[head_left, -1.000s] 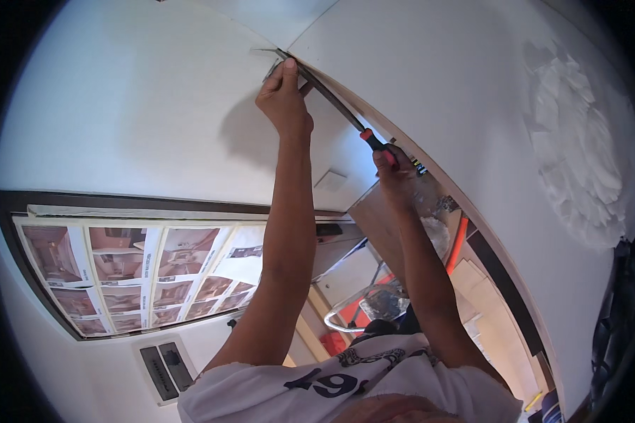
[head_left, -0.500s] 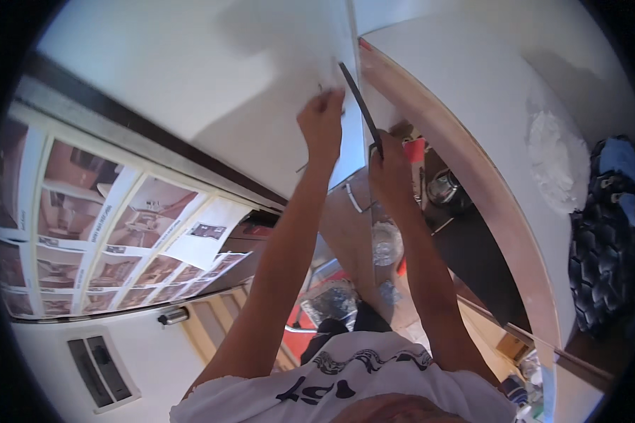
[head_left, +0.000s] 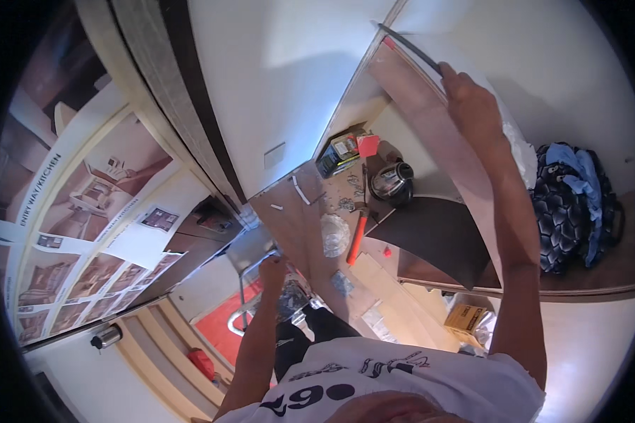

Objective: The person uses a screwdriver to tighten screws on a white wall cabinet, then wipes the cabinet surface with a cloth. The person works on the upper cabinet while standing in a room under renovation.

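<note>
My right hand (head_left: 466,99), raised at the upper right, is closed round one end of a long dark flat file-like bar (head_left: 413,48). The bar slants up to the left. Its far tip is at the seam where the white wall panel (head_left: 289,42) meets the top corner of the curved wooden edge (head_left: 437,106). Lower down, my left hand (head_left: 272,269) is at a bent metal rail (head_left: 250,270), with its fingers apparently closed round it. Some of those fingers are hard to see.
A shelf below holds a hammer with an orange handle (head_left: 358,236), a round black-and-metal device (head_left: 392,182), small boxes (head_left: 340,151) and a clear plastic bowl (head_left: 335,235). A quilted black bag (head_left: 568,211) lies at right. Picture sheets (head_left: 130,151) cover the left panel.
My left hand has dropped from the wall panel to the metal rail. My right hand has moved up and right with the bar. The view has shifted, showing more of the shelf.
</note>
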Tool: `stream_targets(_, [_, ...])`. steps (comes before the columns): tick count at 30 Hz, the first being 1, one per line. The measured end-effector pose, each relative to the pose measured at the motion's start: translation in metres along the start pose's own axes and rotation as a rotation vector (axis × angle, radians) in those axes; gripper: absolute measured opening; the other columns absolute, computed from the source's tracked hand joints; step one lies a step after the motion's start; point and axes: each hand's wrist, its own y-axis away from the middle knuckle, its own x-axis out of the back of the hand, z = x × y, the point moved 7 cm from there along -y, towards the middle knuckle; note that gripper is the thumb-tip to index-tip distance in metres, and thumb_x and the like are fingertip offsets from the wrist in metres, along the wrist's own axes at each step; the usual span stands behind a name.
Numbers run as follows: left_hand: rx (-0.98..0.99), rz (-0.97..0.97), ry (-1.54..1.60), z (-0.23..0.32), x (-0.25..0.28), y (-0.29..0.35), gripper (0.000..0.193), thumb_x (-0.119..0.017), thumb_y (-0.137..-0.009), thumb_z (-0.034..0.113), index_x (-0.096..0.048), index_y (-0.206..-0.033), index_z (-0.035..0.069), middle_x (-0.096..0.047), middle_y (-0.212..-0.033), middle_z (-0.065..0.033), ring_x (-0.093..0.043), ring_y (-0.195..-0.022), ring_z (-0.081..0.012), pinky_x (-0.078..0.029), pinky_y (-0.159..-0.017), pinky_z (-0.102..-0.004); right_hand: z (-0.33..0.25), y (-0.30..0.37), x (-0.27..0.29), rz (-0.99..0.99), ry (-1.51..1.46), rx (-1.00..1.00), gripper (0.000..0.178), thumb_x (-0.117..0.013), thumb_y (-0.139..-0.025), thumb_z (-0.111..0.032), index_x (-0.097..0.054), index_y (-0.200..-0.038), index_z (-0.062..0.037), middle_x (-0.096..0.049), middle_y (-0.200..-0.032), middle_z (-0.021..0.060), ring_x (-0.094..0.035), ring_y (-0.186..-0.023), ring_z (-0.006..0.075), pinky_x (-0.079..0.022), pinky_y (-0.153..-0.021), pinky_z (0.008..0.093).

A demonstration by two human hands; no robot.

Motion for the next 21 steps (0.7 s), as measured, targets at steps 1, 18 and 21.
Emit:
stream_targets(1, [-0.051, 0.082, 0.021, -0.016, -0.002, -0.004, 0.035, -0.068, -0.081, 0.036, -0.073, -0.084, 0.001, -0.068, -0.081, -0.0209, -0.066, -0.078, -0.0386, -0.051, -0.076, -0.0463, 0.003, -0.010, 0.003, -0.027, 0.039, 0.006, 0.026, -0.049, -0.096, -0.016, -0.052, -0.121, -0.0078, -0.066, -0.088, 0.0162, -0.069, -0.076, 0.0350, -0.057, -0.066, 0.0451])
stream_targets(18, [0.145, 0.005, -0.176, -0.171, -0.032, 0.018, 0.041, -0.061, -0.089, 0.041, -0.071, -0.081, 0.002, -0.069, -0.084, -0.0215, -0.067, -0.084, -0.0403, -0.050, -0.077, -0.0504, 0.006, -0.031, -0.033, -0.171, 0.229, -0.075, 0.026, -0.042, -0.102, -0.029, -0.051, -0.120, -0.0128, -0.065, -0.091, 0.0186, -0.067, -0.080, 0.0403, -0.055, -0.070, 0.0500])
stream_targets(21, [0.171, -0.029, -0.150, -0.186, -0.036, 0.014, 0.050, -0.061, -0.087, 0.052, -0.071, -0.078, 0.004, -0.069, -0.081, -0.0194, -0.068, -0.078, -0.0404, -0.052, -0.072, -0.0502, 0.000, -0.037, -0.034, -0.156, 0.266, -0.059, 0.025, -0.042, -0.102, -0.027, -0.050, -0.121, -0.0125, -0.066, -0.094, 0.0178, -0.069, -0.080, 0.0389, -0.056, -0.068, 0.0498])
